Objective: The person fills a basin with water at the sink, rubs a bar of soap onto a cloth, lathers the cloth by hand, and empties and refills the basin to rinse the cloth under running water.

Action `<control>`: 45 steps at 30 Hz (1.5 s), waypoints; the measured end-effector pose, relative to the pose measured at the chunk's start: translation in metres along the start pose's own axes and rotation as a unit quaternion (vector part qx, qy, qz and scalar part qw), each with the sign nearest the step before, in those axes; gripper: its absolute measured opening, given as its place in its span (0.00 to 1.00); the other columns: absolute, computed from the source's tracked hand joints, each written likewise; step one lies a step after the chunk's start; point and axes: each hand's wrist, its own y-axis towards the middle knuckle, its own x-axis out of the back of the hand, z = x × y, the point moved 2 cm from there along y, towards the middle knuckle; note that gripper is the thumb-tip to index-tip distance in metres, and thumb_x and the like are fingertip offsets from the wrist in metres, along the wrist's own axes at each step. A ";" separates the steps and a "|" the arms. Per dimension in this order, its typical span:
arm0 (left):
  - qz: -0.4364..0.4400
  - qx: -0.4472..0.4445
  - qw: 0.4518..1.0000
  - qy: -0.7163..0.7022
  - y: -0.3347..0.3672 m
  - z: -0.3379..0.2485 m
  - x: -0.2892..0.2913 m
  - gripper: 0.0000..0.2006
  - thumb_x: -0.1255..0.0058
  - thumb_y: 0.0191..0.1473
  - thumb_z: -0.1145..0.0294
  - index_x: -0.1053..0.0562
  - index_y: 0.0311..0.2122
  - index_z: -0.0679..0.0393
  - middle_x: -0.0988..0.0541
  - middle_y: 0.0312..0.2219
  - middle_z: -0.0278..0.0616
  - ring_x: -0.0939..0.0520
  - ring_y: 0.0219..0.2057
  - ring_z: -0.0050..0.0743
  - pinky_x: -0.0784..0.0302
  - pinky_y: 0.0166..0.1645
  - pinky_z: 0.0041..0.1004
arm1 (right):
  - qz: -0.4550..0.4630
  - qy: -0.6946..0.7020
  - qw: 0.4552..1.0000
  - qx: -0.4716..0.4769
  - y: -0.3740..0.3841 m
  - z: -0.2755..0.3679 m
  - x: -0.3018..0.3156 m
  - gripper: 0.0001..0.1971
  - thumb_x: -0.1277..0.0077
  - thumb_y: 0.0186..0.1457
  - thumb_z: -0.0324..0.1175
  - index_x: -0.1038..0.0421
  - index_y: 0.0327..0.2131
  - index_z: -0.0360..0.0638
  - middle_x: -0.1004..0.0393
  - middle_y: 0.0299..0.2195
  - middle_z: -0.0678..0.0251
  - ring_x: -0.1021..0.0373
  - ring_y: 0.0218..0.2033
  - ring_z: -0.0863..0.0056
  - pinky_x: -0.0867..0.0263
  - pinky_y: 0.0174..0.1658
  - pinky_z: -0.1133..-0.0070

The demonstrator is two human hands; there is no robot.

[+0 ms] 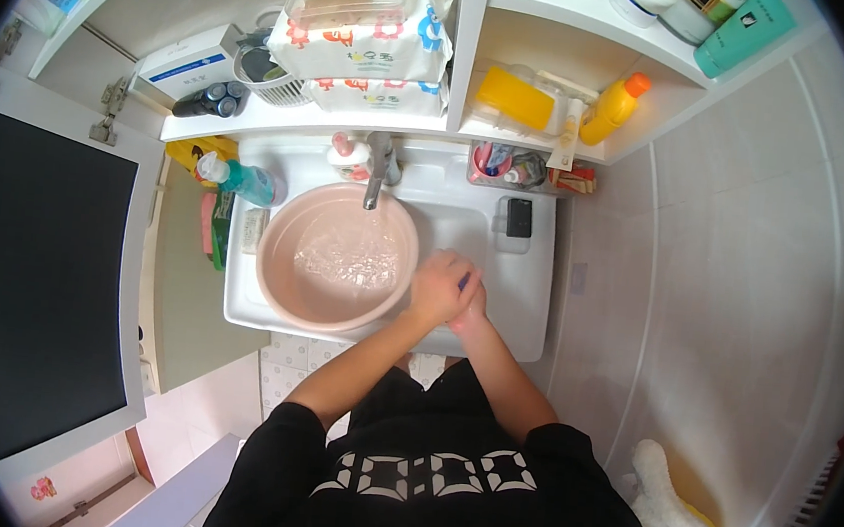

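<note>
My left hand and my right hand are closed together over the right part of the white washbasin. The left one lies over the right, with its fingers curled. Between them shows a small dark blue bit of something; the rest is hidden by the fingers. Just left of my hands, a round pink plastic tub stands in the washbasin. Rippling water lies in it. A chrome tap reaches over the tub's far rim.
A teal pump bottle and a pump bottle with a pink top stand behind the tub. At the back right are a black block on a clear dish and a small caddy. Shelves overhang the back; an open mirror door stands left.
</note>
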 end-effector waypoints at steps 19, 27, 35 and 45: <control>-0.094 0.327 0.878 -0.338 -0.012 0.018 -0.017 0.06 0.44 0.53 0.68 0.21 0.31 0.60 0.21 0.29 0.40 0.20 0.34 0.28 0.24 0.40 0.27 | -0.031 -0.134 0.979 0.151 -0.020 0.031 -0.004 0.20 0.61 0.52 0.31 0.35 0.50 0.45 0.31 0.46 0.65 0.36 0.52 0.71 0.42 0.56 0.76; -0.016 -0.160 0.980 -0.119 0.017 -0.009 0.026 0.06 0.39 0.43 0.68 0.21 0.28 0.55 0.22 0.28 0.39 0.21 0.31 0.39 0.23 0.35 0.32 | -0.012 0.012 0.989 -0.150 -0.030 0.043 -0.015 0.20 0.64 0.63 0.49 0.32 0.43 0.43 0.27 0.36 0.65 0.27 0.39 0.71 0.30 0.41 0.69; -0.050 0.018 0.997 -0.050 0.006 0.002 0.000 0.12 0.44 0.51 0.64 0.26 0.19 0.56 0.26 0.18 0.37 0.25 0.21 0.44 0.30 0.25 0.39 | -0.095 -0.233 0.967 -0.041 -0.017 0.020 0.008 0.19 0.63 0.63 0.47 0.29 0.36 0.43 0.27 0.31 0.68 0.27 0.30 0.72 0.32 0.32 0.72; -0.080 0.502 0.767 -0.391 -0.017 0.061 -0.058 0.23 0.55 0.62 0.57 0.28 0.18 0.59 0.35 0.13 0.31 0.33 0.17 0.20 0.39 0.21 0.31 | -0.181 -0.641 0.705 0.245 -0.007 0.034 -0.007 0.23 0.58 0.60 0.39 0.31 0.19 0.30 0.33 0.14 0.58 0.35 0.18 0.71 0.40 0.26 0.69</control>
